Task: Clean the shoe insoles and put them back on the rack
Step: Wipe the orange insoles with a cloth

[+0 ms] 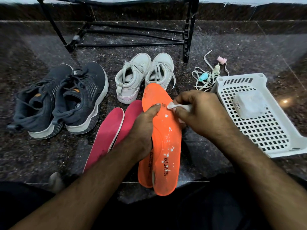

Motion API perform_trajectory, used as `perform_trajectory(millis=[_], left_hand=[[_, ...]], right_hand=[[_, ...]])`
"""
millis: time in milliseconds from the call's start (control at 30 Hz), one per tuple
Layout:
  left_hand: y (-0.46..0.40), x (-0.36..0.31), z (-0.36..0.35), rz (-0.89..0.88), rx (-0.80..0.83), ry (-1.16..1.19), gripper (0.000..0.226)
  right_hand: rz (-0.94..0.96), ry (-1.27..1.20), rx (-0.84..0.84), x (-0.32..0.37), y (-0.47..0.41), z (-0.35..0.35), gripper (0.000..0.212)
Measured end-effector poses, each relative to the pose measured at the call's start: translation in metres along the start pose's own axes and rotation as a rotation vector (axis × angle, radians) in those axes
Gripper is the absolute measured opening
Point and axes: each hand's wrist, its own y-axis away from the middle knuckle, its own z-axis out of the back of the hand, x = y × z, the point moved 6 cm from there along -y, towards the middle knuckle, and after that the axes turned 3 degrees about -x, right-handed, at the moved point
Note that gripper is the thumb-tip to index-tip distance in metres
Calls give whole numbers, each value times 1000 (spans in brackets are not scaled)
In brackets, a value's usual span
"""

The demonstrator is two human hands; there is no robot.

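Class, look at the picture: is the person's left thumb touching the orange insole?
Touching. The head view shows the left hand gripping the orange insole, its thumb pressed flat on the upper face with no gap.

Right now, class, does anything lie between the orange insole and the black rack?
Yes. The white shoes stand on the floor directly between the orange insole, held by the left hand, and the black rack.

Dim, glossy floor glare, edges warped.
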Motion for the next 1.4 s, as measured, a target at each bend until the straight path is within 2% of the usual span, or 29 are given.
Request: perform_trajectory(millis=[100,267,400,567,667,733,900,1067,1133,1233,1400], left_hand=[[0,-2,0,-23,-20,31,46],[-4,-3,3,-43,-39,8,49],[-4,-1,3,-33,-38,22,51],[-4,0,2,-28,4,-1,47],[-6,2,4,-7,-16,18,51],[-7,4,3,7,7,7,46],[-8,6,1,-14,50,-9,45],[-14,9,8,-38,-15,-23,69],[-16,8,8,-64,-5,-10,71],[-17,9,7,-105,-9,-32,67],[-20,14,13,-91,-30,-38,75]], right_hand=[[87,43,92,11,4,-13,16],[34,126,9,0,-3,-4,17],[126,79,110,15,3,-20,20],[-9,115,-23,-4,-4,-3,18],[78,19,138,18,8,-24,16],[100,-20,195,26,15,-33,16],[-105,69,0,-8,-3,-5,18],[-29,0,117,23,17,-36,22],[-122,18,46,7,6,-26,27],[-248,0,-62,-17,-5,-7,19],[-83,-9,62,22,19,-35,13]])
